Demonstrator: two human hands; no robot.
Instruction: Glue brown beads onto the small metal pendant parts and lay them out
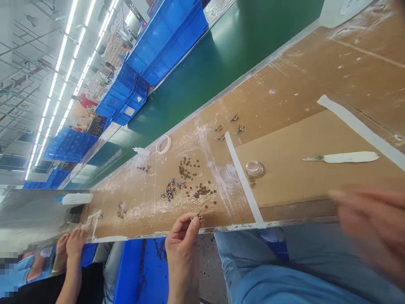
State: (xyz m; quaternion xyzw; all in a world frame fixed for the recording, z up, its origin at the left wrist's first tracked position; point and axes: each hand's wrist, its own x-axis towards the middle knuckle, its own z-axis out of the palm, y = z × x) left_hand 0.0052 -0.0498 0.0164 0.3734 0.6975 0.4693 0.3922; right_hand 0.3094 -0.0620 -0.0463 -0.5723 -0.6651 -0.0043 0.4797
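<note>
My left hand (pixel 183 242) is at the front edge of the cardboard-covered bench, thumb and fingers pinched on a small painted figurine (pixel 200 217). Blurred by motion, my right hand (pixel 371 219) is over the right part of the bench; whether its fingers hold anything cannot be made out. Just beyond the left hand lie many small brown discs (pixel 202 191) and a cluster of blue-and-tan figurines (pixel 169 191). Several more figurines (pixel 233 118) lie farther back. A spatula-like tool with a white handle (pixel 351 157) lies beyond the right hand, and a small clear dish (pixel 255 169) sits between the hands.
White tape strips (pixel 243 181) cross the bench. A tape roll (pixel 163 144) and a small white bottle (pixel 141 151) lie near the green conveyor belt (pixel 240 46). Blue crates (pixel 167 38) stand behind. At left, a co-worker's hands (pixel 74 242) are near another bottle (pixel 76 198).
</note>
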